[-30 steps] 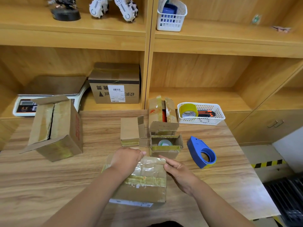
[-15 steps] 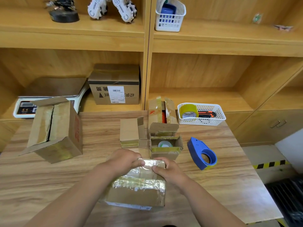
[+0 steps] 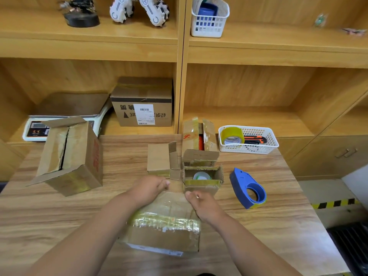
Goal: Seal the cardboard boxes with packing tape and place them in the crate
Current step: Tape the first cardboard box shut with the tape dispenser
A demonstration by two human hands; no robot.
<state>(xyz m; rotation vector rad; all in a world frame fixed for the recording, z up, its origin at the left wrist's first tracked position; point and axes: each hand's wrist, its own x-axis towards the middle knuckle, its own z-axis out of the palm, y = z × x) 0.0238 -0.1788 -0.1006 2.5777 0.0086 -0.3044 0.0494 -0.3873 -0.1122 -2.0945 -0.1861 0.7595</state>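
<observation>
On the table (image 3: 258, 226), the left hand (image 3: 147, 189) and the right hand (image 3: 205, 205) hold the far edge of the box (image 3: 163, 234), fingers curled.

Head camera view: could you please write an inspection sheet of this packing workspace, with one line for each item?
Surface: wooden table, with boxes and tools on it.
Job's things: taped box in front of the person; blue tape dispenser to its right; yellow tape roll in the white basket; no crate seen.
Clutter: large open box at the left; small open box with a roll inside.
Grippers: left hand and right hand both grip the taped box's far edge.
Cables: nothing seen.
Surroundings: wooden shelves holding a scale and a labelled box.
</observation>
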